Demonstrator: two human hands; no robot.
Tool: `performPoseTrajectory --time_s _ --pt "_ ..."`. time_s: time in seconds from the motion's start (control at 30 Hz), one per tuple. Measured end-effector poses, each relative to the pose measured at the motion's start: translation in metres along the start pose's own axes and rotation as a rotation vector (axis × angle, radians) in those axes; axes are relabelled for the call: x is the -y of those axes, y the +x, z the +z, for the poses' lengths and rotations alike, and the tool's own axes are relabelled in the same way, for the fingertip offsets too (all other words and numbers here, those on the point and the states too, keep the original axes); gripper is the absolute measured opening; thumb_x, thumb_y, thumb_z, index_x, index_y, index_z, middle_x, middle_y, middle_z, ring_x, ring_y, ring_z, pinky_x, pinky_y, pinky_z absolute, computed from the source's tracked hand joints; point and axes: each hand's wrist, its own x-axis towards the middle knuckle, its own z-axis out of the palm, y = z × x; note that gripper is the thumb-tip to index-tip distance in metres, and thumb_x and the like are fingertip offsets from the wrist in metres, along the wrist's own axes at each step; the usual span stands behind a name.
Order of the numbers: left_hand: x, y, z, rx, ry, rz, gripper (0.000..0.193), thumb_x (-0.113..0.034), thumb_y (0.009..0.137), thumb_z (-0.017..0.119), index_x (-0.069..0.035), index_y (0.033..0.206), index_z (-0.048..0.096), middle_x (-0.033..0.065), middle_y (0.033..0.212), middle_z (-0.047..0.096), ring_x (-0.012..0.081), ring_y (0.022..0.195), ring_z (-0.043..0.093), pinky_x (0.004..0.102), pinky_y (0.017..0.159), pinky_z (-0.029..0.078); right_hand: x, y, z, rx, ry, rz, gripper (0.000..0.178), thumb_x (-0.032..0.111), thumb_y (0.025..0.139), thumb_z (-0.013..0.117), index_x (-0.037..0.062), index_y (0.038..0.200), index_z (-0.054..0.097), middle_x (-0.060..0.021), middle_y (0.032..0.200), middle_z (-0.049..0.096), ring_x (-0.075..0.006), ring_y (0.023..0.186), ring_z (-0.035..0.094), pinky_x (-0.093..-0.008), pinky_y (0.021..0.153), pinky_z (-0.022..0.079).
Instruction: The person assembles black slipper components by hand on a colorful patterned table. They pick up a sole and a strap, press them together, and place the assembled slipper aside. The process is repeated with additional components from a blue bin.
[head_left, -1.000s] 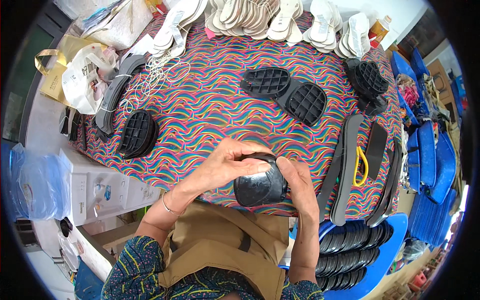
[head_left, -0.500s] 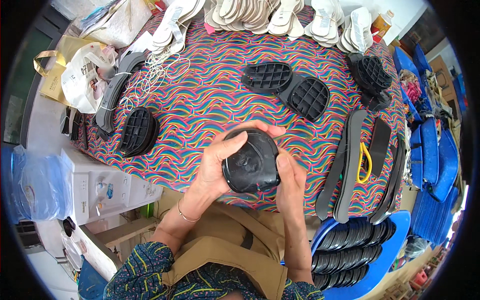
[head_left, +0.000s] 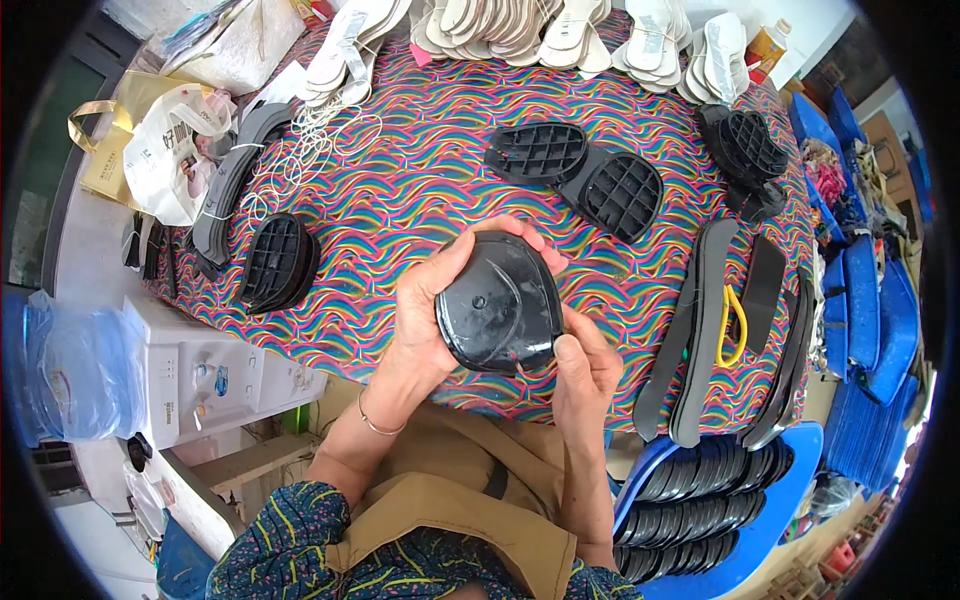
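Observation:
Over the near edge of the table I hold a glossy black shoe sole piece (head_left: 490,305), rounded at the far end, with a small round mark and a curved ridge on its face. My left hand (head_left: 430,300) is closed around its left side, fingertips showing past the far edge. On the lower right rim, the thumb and fingers of my right hand (head_left: 585,365) pinch the piece. Its underside is hidden. Beyond my hands lie two joined black sole parts (head_left: 620,195) with grid undersides. More black grid pieces (head_left: 278,262) are stacked to the left.
Grey and black strips (head_left: 700,330) and yellow-handled scissors (head_left: 735,325) lie at the right on the patterned tablecloth (head_left: 400,210). Bundled pale insoles (head_left: 490,30) line the far edge. A blue bin (head_left: 795,470) of black pieces stands at lower right; a white water dispenser (head_left: 215,375) is at left.
The sole piece has moved slightly away from me and tilted, showing more of its face. My left thumb has shifted off the face toward the edge. My right hand has slid lower along the rim.

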Motion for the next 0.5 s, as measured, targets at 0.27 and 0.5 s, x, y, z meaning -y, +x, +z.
performPoseTrajectory --time_s 0.27,0.5 --pt "0.002 0.006 0.0 0.147 0.08 -0.011 0.052 -0.044 0.095 0.055 0.002 0.12 0.052 0.018 0.117 0.057 0.0345 0.113 0.058 0.0528 0.104 0.046 -0.007 0.004 -0.006 -0.047 0.025 -0.022 0.022 0.009 0.097 0.055 -0.0056 0.111 0.064 -0.0001 0.093 0.066 -0.0054 0.084 0.057 -0.0214 0.077 0.044" --pt "0.005 0.009 0.004 0.041 0.133 0.005 0.05 -0.045 0.099 0.049 0.0 0.12 0.052 0.0164 0.115 0.06 0.0316 0.112 0.059 0.0488 0.099 0.049 0.007 0.002 0.02 -0.061 -0.23 -0.029 0.05 0.011 0.084 0.07 -0.0055 0.128 0.053 -0.0063 0.113 0.061 -0.0144 0.102 0.06 -0.028 0.095 0.044"
